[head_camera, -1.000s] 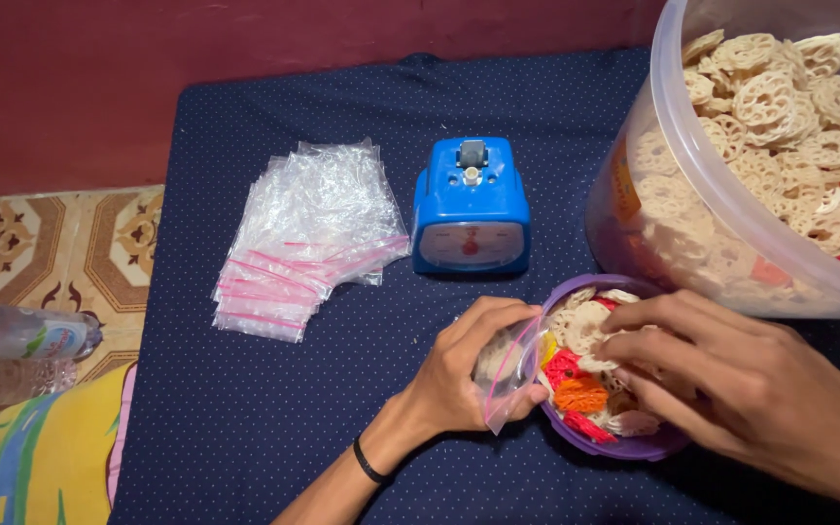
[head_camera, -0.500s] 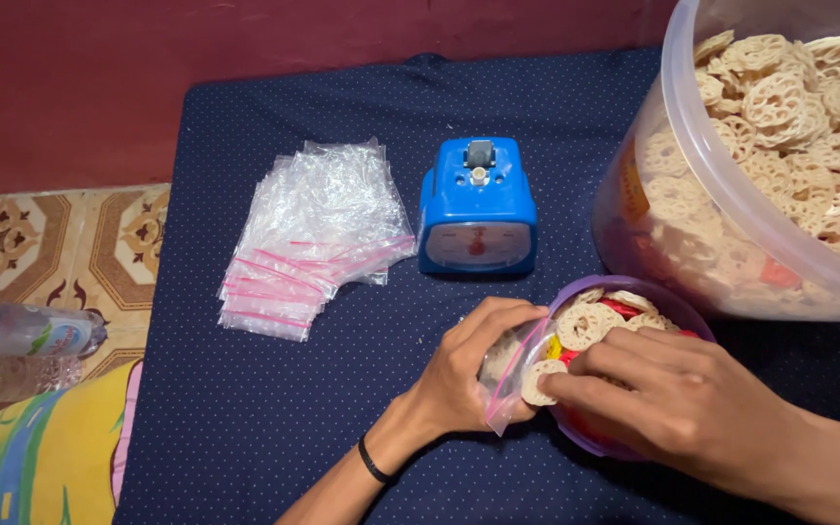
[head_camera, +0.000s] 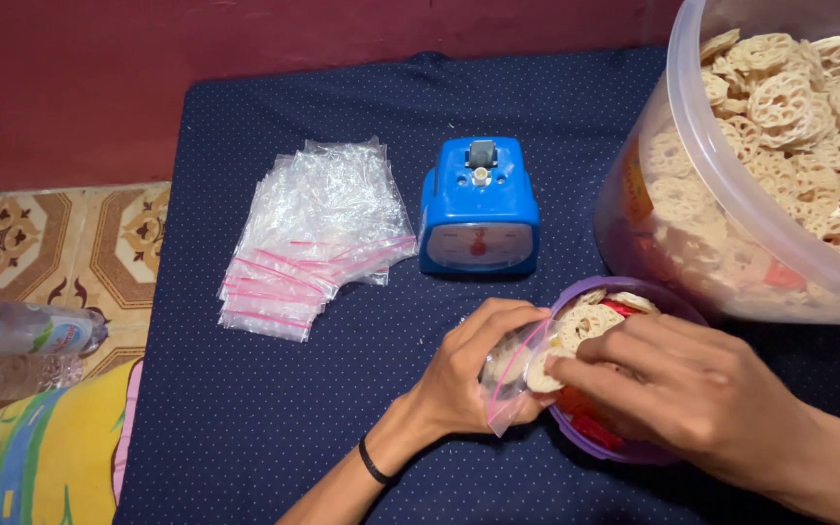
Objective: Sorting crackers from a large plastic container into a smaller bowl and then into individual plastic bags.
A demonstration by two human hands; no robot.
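My left hand grips a small clear zip bag with a pink seal strip, held open beside a purple bowl. My right hand pinches a pale round lattice cracker at the bag's mouth. The bowl holds more pale crackers and some red and orange ones, mostly hidden under my right hand. A black band sits on my left wrist.
A stack of empty clear zip bags lies on the dark blue dotted cloth. A blue kitchen scale stands behind the bowl. A big clear tub full of lattice crackers is at right. Plastic water bottles lie at left on the floor.
My right hand left the bowl with a cracker and moved left to the bag's mouth. The left hand raised the bag slightly and holds it open.
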